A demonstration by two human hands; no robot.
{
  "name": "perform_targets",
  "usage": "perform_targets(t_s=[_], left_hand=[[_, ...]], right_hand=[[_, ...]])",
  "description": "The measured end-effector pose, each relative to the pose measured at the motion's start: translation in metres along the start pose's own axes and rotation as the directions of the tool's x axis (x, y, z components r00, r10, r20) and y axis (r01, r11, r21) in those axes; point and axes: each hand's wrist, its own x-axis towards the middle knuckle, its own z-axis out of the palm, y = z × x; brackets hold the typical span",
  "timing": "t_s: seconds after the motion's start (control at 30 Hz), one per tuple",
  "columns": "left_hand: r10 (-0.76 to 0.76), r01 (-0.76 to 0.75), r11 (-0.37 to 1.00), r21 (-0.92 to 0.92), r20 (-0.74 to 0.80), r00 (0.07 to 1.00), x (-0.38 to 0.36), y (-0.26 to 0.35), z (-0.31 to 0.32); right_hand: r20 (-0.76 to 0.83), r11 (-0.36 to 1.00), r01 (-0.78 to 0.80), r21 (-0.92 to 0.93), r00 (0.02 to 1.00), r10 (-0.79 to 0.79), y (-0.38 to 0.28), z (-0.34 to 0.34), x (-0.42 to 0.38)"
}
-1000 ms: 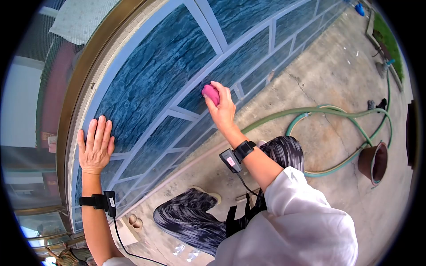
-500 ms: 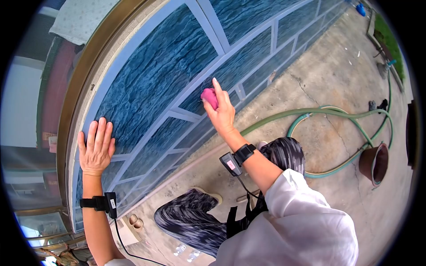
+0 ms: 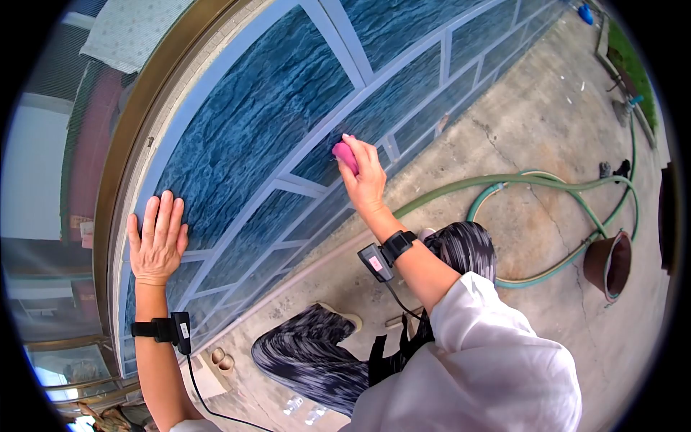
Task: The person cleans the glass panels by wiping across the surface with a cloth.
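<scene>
My left hand [image 3: 155,248] lies flat against the wall's blue tiles, its fingers spread slightly near the light blue border strip. My right hand [image 3: 367,176] is curled around a small bunched pink cloth [image 3: 345,155] and presses it to the lower part of the tiled wall [image 3: 252,122]. The wall has dark blue, wave-patterned tiles divided by pale blue bands. Part of the cloth is hidden by my fingers. Both wrists wear black straps with small boxes and cables.
A brown-framed window [image 3: 115,144] curves along the left. On the concrete floor [image 3: 504,122] lie a coiled green hose [image 3: 461,189] and a tipped brown pot [image 3: 608,268]. My bent legs in patterned trousers [image 3: 302,360] are below. Clear plastic pieces [image 3: 314,415] lie near them.
My right hand has shifted slightly right and down along the wall with the pink cloth, and its index finger has bent in. The left hand stays in place.
</scene>
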Motion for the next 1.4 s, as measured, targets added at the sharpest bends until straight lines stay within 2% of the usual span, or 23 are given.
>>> perform_targets(t_s=[0.23, 0.33, 0.5, 0.63, 0.7, 0.83, 0.97, 1.23, 1.4], left_hand=[[-0.004, 0.004, 1.0, -0.007, -0.007, 1.0, 0.0005, -0.0004, -0.0001], [-0.007, 0.007, 1.0, -0.003, 0.002, 1.0, -0.0004, -0.0003, 0.0003], [0.003, -0.003, 1.0, 0.005, -0.006, 1.0, -0.0002, -0.0006, 0.0004], [-0.021, 0.021, 1.0, -0.005, 0.028, 0.999, -0.0024, 0.0007, 0.0002], [-0.027, 0.028, 1.0, -0.015, 0.025, 0.999, -0.0019, 0.0015, -0.0003], [-0.026, 0.027, 1.0, -0.01, 0.033, 0.999, -0.0044, 0.0005, 0.0004], [-0.025, 0.026, 1.0, -0.014, 0.018, 1.0, -0.0027, 0.0006, 0.0011], [-0.034, 0.034, 0.999, -0.009, 0.014, 0.999, -0.0038, 0.0007, 0.0015], [-0.037, 0.037, 0.999, -0.004, 0.009, 0.999, -0.003, 0.0013, 0.0018]], right_hand=[[-0.001, 0.998, -0.045, 0.043, 0.999, 0.045, -0.0045, -0.0016, 0.0019], [0.062, 0.997, -0.07, -0.034, 0.995, 0.072, -0.0054, -0.0025, 0.0015], [0.018, 1.0, 0.015, -0.022, 1.0, -0.015, 0.0016, -0.0014, 0.0001], [0.015, 0.999, -0.022, 0.031, 1.0, 0.021, -0.006, -0.0022, 0.0061], [0.064, 0.999, -0.05, -0.015, 0.997, 0.051, -0.0054, -0.006, 0.0044], [0.029, 1.0, 0.001, 0.007, 1.0, -0.001, -0.0004, -0.0033, 0.0024], [0.0, 0.999, -0.03, 0.018, 1.0, 0.03, -0.0021, -0.0035, 0.0048], [0.002, 1.0, 0.021, -0.019, 1.0, -0.021, 0.0, -0.0036, 0.0052], [0.015, 0.999, -0.012, -0.052, 1.0, 0.013, -0.0029, -0.0038, 0.0049]])
